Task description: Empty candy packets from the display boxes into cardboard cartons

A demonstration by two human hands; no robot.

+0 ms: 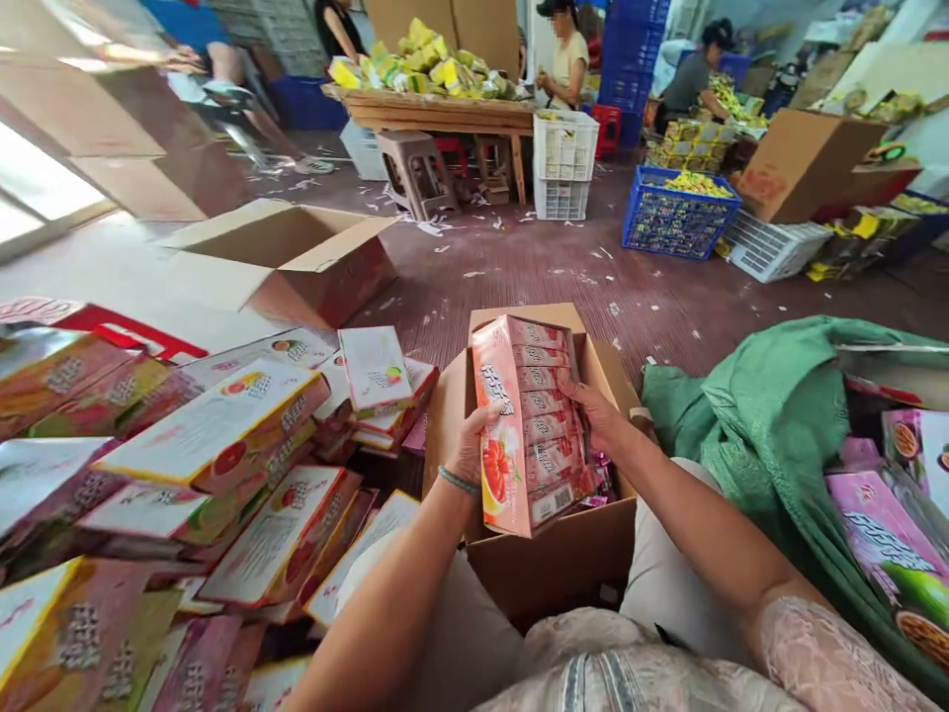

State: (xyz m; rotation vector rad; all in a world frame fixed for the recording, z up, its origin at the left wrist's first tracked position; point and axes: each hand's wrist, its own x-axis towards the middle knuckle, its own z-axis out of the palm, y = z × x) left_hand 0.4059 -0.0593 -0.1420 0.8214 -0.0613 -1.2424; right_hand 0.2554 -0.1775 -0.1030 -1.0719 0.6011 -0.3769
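Note:
Between my two hands is a pink display box point(498, 435) with a fruit picture on its side, tilted over an open cardboard carton point(549, 569). A column of small pink packs point(545, 400) shows in its open face. My left hand point(474, 445), with a band at the wrist, grips the box's left side. My right hand point(597, 415) grips its right side, fingers over the edge of the packs. The carton stands between my knees, and some small purple packs point(599, 489) show inside it, partly hidden by the box.
Left of me lies a heap of printed boxes point(222, 420). An open carton point(311, 262) stands ahead-left. A green sack point(778, 405) with pink boxes point(882, 534) lies right. Beyond are a wooden table point(445, 114), a blue crate point(674, 218) and several people.

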